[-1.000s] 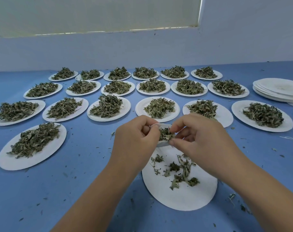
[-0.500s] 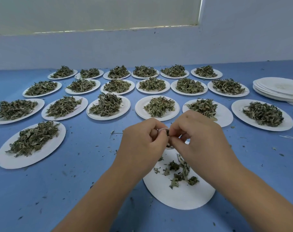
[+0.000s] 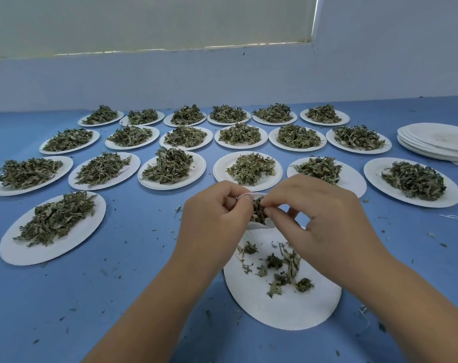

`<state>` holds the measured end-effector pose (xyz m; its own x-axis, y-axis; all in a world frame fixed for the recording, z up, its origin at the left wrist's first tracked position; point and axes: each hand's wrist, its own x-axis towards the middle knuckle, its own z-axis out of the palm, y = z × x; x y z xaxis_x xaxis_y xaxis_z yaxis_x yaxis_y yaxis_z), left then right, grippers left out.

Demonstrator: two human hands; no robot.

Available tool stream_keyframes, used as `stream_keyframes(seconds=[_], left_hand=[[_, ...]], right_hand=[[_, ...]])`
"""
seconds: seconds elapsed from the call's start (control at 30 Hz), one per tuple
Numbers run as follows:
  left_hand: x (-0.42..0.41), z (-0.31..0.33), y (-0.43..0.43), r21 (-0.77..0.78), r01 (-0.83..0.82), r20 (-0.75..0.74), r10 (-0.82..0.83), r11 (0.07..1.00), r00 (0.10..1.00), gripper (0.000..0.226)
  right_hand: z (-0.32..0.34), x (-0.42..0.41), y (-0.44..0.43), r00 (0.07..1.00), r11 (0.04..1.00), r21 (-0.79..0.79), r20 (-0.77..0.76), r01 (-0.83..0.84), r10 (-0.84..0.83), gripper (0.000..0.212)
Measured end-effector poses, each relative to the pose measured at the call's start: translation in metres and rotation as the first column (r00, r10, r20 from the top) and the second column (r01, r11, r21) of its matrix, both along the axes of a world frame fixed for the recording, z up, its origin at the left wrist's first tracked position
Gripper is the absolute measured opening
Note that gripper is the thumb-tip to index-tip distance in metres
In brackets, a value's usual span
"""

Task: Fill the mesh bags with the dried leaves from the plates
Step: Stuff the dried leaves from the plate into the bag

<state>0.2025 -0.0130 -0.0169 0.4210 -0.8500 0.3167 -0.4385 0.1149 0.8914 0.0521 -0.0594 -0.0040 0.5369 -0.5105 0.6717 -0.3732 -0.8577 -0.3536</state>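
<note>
A small white mesh bag (image 3: 256,226) hangs between both hands above the near white plate (image 3: 283,307). My left hand (image 3: 214,213) pinches the bag's left rim. My right hand (image 3: 325,213) pinches a clump of dried leaves (image 3: 258,212) at the bag's open mouth. The bag's lower part is partly hidden by my fingers. A few loose dried leaves (image 3: 280,268) lie scattered on the near plate below the hands.
Several white plates heaped with dried leaves stand in rows across the blue table (image 3: 118,284), the nearest one at the left (image 3: 52,229). A stack of bare plates (image 3: 437,145) sits at the right. Leaf crumbs and white threads (image 3: 456,217) litter the surface.
The bag's mouth, pinched together half a second ago, is spread open again with leaves showing in it. Both hands stayed above the near plate.
</note>
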Motion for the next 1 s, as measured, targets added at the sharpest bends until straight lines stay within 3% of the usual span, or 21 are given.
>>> stream_keyframes(seconds=[0.17, 0.37, 0.5, 0.67, 0.73, 0.87, 1.0], left_hand=[[0.001, 0.001, 0.0, -0.021, -0.015, -0.06, 0.014, 1.0, 0.998, 0.019], [-0.002, 0.001, 0.002, -0.02, 0.034, -0.046, -0.035, 0.999, 0.998, 0.023], [-0.003, 0.002, 0.003, -0.031, 0.001, 0.007, -0.001, 1.0, 1.0, 0.022], [0.003, 0.005, 0.002, -0.063, -0.042, -0.018, 0.041, 0.997, 0.999, 0.022], [0.003, 0.006, 0.002, -0.066, -0.039, -0.027, 0.038, 0.997, 0.999, 0.023], [-0.001, 0.004, 0.002, -0.031, -0.012, -0.034, 0.011, 0.999, 0.999, 0.022], [-0.004, 0.003, 0.003, -0.012, 0.023, -0.025, -0.023, 1.0, 0.999, 0.02]], right_hand=[[0.003, -0.003, 0.005, 0.995, 1.0, 0.012, -0.101, -0.022, 0.023, 0.017], [-0.006, 0.005, 0.009, 0.928, 0.999, 0.035, -0.372, 0.0, 0.013, 0.02], [-0.006, 0.005, 0.007, 0.936, 0.997, 0.069, -0.35, -0.025, 0.047, 0.018], [0.003, -0.005, 0.0, 0.991, 0.99, 0.118, -0.104, -0.075, 0.088, 0.023], [0.002, -0.006, 0.001, 0.98, 0.988, 0.117, -0.158, -0.105, 0.123, 0.023], [-0.006, 0.002, 0.003, 0.91, 0.996, 0.061, -0.405, -0.065, 0.084, 0.031], [-0.01, 0.005, 0.001, 0.917, 0.996, 0.064, -0.391, -0.061, 0.082, 0.028]])
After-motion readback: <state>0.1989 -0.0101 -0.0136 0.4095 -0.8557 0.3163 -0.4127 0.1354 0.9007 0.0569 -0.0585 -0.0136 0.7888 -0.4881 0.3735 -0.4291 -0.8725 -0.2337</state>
